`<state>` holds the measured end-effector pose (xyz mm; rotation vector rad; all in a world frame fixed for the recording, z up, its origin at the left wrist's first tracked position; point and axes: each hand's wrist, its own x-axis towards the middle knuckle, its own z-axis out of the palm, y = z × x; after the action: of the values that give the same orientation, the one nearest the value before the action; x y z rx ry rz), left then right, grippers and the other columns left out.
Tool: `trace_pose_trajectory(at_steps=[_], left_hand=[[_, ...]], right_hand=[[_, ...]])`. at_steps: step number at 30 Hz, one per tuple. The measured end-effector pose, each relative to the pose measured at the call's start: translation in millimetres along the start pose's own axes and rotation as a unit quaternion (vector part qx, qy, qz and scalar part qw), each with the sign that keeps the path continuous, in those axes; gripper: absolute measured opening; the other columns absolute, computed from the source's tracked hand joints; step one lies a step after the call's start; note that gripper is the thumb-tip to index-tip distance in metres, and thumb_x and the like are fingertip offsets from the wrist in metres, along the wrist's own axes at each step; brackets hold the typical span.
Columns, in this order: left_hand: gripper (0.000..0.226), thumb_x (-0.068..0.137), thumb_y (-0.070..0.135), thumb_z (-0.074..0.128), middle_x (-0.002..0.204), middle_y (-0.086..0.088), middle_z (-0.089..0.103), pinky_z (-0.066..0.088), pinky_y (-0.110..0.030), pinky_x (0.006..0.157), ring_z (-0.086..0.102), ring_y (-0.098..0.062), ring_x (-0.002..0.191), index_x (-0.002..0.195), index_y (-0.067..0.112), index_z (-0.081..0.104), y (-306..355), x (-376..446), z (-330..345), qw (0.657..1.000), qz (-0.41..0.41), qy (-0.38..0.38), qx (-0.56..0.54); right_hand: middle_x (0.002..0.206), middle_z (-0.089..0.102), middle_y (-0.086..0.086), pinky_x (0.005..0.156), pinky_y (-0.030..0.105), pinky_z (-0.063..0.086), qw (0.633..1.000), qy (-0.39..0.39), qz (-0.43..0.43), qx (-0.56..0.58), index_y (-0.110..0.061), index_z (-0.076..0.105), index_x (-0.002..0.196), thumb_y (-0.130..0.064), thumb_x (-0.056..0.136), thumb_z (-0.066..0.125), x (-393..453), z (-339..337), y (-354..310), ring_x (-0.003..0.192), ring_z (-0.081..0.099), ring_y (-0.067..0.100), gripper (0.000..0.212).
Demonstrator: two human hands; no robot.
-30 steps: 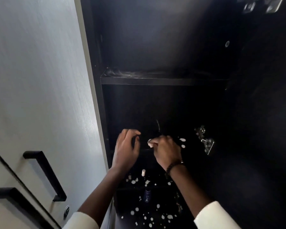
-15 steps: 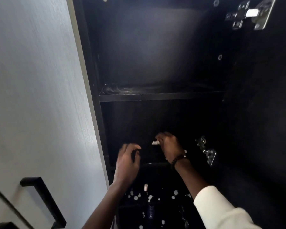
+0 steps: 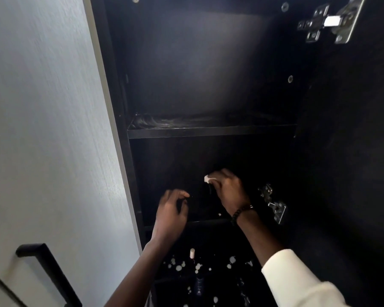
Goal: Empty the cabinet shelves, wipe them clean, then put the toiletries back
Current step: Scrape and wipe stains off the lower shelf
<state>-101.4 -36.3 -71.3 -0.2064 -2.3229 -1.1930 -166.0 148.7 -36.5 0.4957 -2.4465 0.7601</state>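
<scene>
I look into a tall black cabinet with its door swung open to the right. My right hand [image 3: 227, 189] reaches over the middle shelf [image 3: 200, 222] and pinches a small white object [image 3: 207, 178] with a thin dark part hanging below it; what it is I cannot tell. My left hand [image 3: 171, 213] hovers at the front left of the same shelf, fingers loosely curled and holding nothing. The upper shelf [image 3: 208, 130] bears nothing but pale streaks. Below the hands, a small white-capped item [image 3: 192, 253] and a dark bottle [image 3: 199, 283] stand among white specks.
The open black door [image 3: 353, 173] fills the right side, with metal hinges [image 3: 273, 203] near my right wrist and another hinge [image 3: 328, 21] at the top. A pale cabinet front [image 3: 42, 129] with a black handle [image 3: 47, 273] is on the left.
My right hand rose and moved deeper over the middle shelf with the white object. My left hand let go of it and stayed lower. The view tilted upward.
</scene>
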Motion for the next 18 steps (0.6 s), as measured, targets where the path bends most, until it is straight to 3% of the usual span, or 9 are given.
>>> trace_pose_trajectory(at_steps=[3,6,9,13,18], left_hand=[[0.025,0.089,0.008,0.060,0.102,0.013,0.055,0.041,-0.014,0.085,0.056,-0.003,0.098,0.100,0.030,0.062,-2.8,1.3,1.2,1.000,-0.014,-0.015,0.000],[0.026,0.089,0.009,0.060,0.103,0.012,0.055,0.039,-0.011,0.084,0.057,-0.006,0.098,0.099,0.032,0.061,-3.5,2.2,3.8,0.999,-0.030,-0.020,0.005],[0.025,0.089,0.009,0.060,0.104,0.012,0.054,0.039,-0.012,0.084,0.057,-0.006,0.098,0.099,0.032,0.062,-2.1,0.2,4.6,0.999,-0.042,-0.028,0.006],[0.029,0.088,0.008,0.061,0.100,0.012,0.054,0.042,-0.016,0.083,0.058,-0.005,0.094,0.094,0.037,0.060,0.8,-0.6,-1.9,0.999,-0.035,-0.012,0.005],[0.023,0.087,0.010,0.063,0.097,0.012,0.055,0.044,-0.022,0.083,0.058,-0.007,0.092,0.094,0.031,0.062,3.5,0.4,-12.2,0.999,-0.043,0.009,0.007]], right_hand=[[0.090,0.061,0.008,0.069,0.029,0.053,0.999,0.003,-0.021,-0.041,-0.015,0.074,0.096,-0.008,0.088,0.064,-0.6,1.6,-0.1,0.077,0.064,0.026,0.014],[0.096,0.062,0.011,0.070,0.023,0.042,0.995,-0.065,0.009,-0.076,-0.012,0.074,0.096,-0.009,0.090,0.061,-0.4,4.8,0.9,0.084,0.064,0.029,0.015],[0.108,0.066,0.008,0.082,0.027,0.052,0.984,-0.138,0.069,-0.091,-0.016,0.074,0.104,-0.005,0.091,0.057,-6.1,9.0,2.9,0.098,0.066,0.026,0.025],[0.103,0.074,0.002,0.079,0.031,0.055,0.983,-0.115,0.131,-0.056,-0.026,0.076,0.101,-0.015,0.089,0.061,-7.8,12.7,-6.8,0.097,0.068,0.023,0.022],[0.105,0.073,0.000,0.082,0.034,0.055,0.984,-0.160,0.064,-0.044,-0.034,0.073,0.107,-0.029,0.092,0.057,-11.5,37.0,-55.4,0.102,0.066,0.026,0.022]])
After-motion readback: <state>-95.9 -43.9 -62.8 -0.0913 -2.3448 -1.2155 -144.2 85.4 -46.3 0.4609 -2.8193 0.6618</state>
